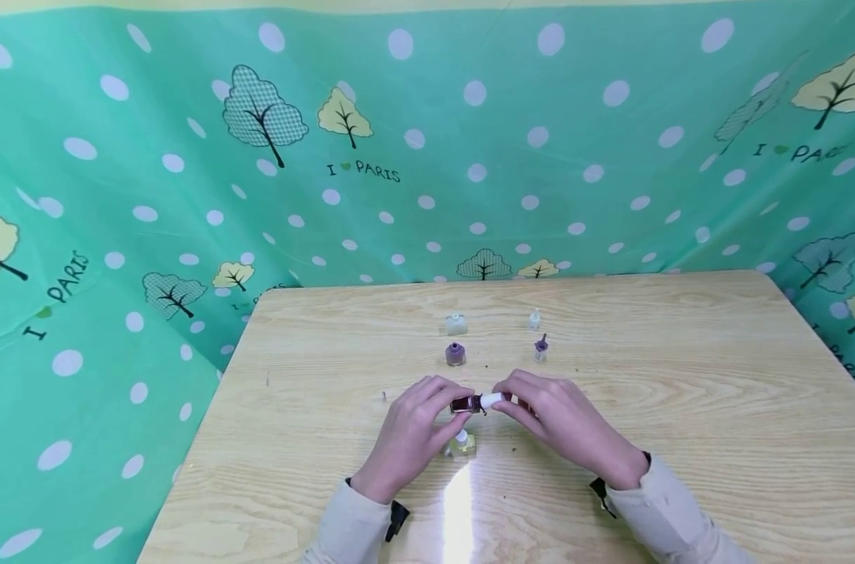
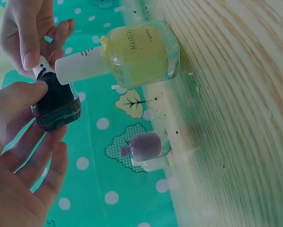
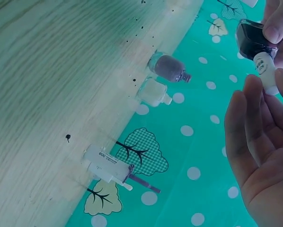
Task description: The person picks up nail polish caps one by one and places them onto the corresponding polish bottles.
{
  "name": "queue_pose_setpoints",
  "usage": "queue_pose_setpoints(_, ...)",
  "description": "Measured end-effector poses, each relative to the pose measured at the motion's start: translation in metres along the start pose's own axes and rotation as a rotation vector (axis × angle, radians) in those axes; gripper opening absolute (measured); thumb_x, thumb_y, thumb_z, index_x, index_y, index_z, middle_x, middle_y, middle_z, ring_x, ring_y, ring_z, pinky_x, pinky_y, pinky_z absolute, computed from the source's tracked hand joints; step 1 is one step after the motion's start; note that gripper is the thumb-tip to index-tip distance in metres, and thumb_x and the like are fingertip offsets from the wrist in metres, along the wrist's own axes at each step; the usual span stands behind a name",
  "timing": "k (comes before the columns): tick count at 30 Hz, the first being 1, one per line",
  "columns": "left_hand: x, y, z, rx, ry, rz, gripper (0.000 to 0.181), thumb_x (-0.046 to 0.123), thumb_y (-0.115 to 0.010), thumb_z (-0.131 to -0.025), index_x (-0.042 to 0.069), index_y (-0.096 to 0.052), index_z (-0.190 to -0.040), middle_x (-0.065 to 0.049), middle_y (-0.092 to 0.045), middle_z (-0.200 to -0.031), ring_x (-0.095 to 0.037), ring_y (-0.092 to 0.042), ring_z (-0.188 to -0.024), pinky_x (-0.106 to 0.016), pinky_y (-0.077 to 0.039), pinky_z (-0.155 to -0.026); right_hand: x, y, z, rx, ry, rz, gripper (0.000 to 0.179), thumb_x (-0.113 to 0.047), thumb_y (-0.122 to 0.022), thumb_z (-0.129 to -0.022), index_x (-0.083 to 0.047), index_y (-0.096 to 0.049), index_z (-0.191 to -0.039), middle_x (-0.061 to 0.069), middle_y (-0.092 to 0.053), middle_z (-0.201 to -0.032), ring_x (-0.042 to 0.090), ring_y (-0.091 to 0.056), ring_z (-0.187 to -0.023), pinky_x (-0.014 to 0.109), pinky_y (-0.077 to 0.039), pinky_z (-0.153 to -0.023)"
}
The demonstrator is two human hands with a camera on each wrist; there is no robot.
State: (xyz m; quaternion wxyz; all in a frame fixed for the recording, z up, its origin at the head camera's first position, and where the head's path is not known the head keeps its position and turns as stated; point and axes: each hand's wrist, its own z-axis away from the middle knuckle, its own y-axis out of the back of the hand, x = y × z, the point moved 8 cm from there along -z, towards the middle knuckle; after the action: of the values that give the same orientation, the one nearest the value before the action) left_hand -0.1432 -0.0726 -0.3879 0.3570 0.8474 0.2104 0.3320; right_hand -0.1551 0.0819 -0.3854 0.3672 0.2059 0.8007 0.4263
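Observation:
My left hand point(image 1: 408, 435) grips a dark red nail polish bottle point(image 1: 463, 404), held sideways above the table. Its white cap point(image 1: 492, 399) is pinched between the thumb and fingers of my right hand point(image 1: 568, 419). Cap and bottle are together, with dark polish smudges around the neck in the head view. Just below the hands, a yellow nail polish bottle point(image 2: 141, 54) stands upright with its white cap on. Beyond them are an uncapped purple nail polish bottle point(image 1: 456, 354) and an uncapped pale one point(image 1: 456, 324).
Right of the uncapped bottles, a cap with a purple brush point(image 1: 541, 347) and a cap with a white brush point(image 1: 535, 318) stand brush-up. Small dark specks dot the wooden table point(image 1: 681, 376). A green dotted curtain point(image 1: 427, 180) hangs behind the table.

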Motion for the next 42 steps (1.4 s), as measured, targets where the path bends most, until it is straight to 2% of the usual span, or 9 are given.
queue_pose_setpoints(9,0.0016,0.0015,-0.0016,0.013,-0.010,0.001,0.023,0.015,-0.078,-0.086,0.014,-0.072,-0.108,0.007,-0.069,-0.101,-0.005,-0.064,-0.092,-0.018,-0.053,-0.082,0.0020,-0.0011,-0.0013,-0.003,-0.036,0.009,0.010,-0.029,-0.065,-0.097,-0.021,-0.070,-0.093,-0.017,-0.059,-0.078,-0.007,-0.046,-0.061,0.014,-0.044,-0.055)
queue_pose_setpoints(18,0.0049,-0.0003,-0.0023,0.011,-0.019,-0.013,0.025,0.015,-0.078,-0.086,0.013,-0.072,-0.110,0.006,-0.069,-0.102,-0.005,-0.063,-0.092,-0.016,-0.053,-0.081,0.0061,-0.0029,-0.0009,0.003,-0.072,0.008,0.022,-0.028,-0.061,-0.099,-0.019,-0.072,-0.083,-0.018,-0.054,-0.070,-0.007,-0.042,-0.057,0.015,-0.040,-0.052)
queue_pose_setpoints(23,0.0039,-0.0022,-0.0021,0.014,-0.020,-0.008,0.026,0.013,-0.079,-0.084,0.013,-0.072,-0.110,0.004,-0.070,-0.101,-0.007,-0.064,-0.091,-0.018,-0.054,-0.080,0.0087,-0.0033,0.0002,0.001,-0.095,-0.012,0.018,-0.032,-0.062,-0.098,-0.019,-0.073,-0.092,-0.016,-0.061,-0.076,-0.008,-0.046,-0.060,0.015,-0.043,-0.054)
queue_pose_setpoints(25,0.0034,-0.0024,-0.0022,0.019,-0.021,-0.009,0.027,0.012,-0.080,-0.083,0.013,-0.072,-0.109,0.003,-0.070,-0.101,-0.008,-0.064,-0.091,-0.020,-0.054,-0.080,0.0083,-0.0021,0.0011,0.010,-0.085,-0.027,0.017,-0.032,-0.067,-0.095,-0.018,-0.072,-0.101,-0.014,-0.064,-0.081,-0.008,-0.049,-0.063,0.014,-0.044,-0.054)
queue_pose_setpoints(29,0.0031,-0.0022,-0.0028,0.034,-0.024,-0.020,0.028,0.011,-0.081,-0.082,0.013,-0.072,-0.108,0.003,-0.070,-0.100,-0.008,-0.064,-0.091,-0.022,-0.055,-0.081,0.0049,0.0006,0.0022,0.031,-0.030,-0.045,0.029,-0.026,-0.075,-0.089,-0.015,-0.069,-0.115,-0.011,-0.067,-0.088,-0.007,-0.051,-0.066,0.013,-0.045,-0.054)
queue_pose_setpoints(35,0.0021,-0.0035,-0.0032,0.032,-0.020,-0.019,0.027,0.012,-0.081,-0.082,0.013,-0.072,-0.108,0.004,-0.070,-0.100,-0.007,-0.064,-0.090,-0.020,-0.055,-0.079,0.0009,0.0020,0.0021,0.057,0.043,-0.040,0.023,-0.013,-0.076,-0.087,-0.017,-0.071,-0.110,-0.009,-0.069,-0.093,-0.004,-0.055,-0.068,0.014,-0.049,-0.056)
queue_pose_setpoints(39,0.0014,-0.0038,-0.0030,0.023,-0.010,-0.023,0.028,0.012,-0.081,-0.082,0.013,-0.072,-0.109,0.005,-0.070,-0.100,-0.007,-0.064,-0.090,-0.019,-0.054,-0.079,-0.0002,0.0020,0.0017,0.056,0.050,-0.018,0.020,-0.014,-0.075,-0.088,-0.019,-0.071,-0.108,-0.010,-0.070,-0.094,-0.004,-0.058,-0.071,0.016,-0.051,-0.060)
queue_pose_setpoints(42,0.0020,-0.0030,-0.0030,0.021,-0.006,-0.023,0.028,0.012,-0.080,-0.083,0.013,-0.072,-0.109,0.004,-0.070,-0.100,-0.007,-0.064,-0.090,-0.019,-0.054,-0.079,-0.0002,0.0003,0.0011,0.033,0.034,-0.005,0.017,-0.018,-0.072,-0.091,-0.021,-0.071,-0.108,-0.013,-0.068,-0.093,-0.006,-0.055,-0.068,0.015,-0.049,-0.059)
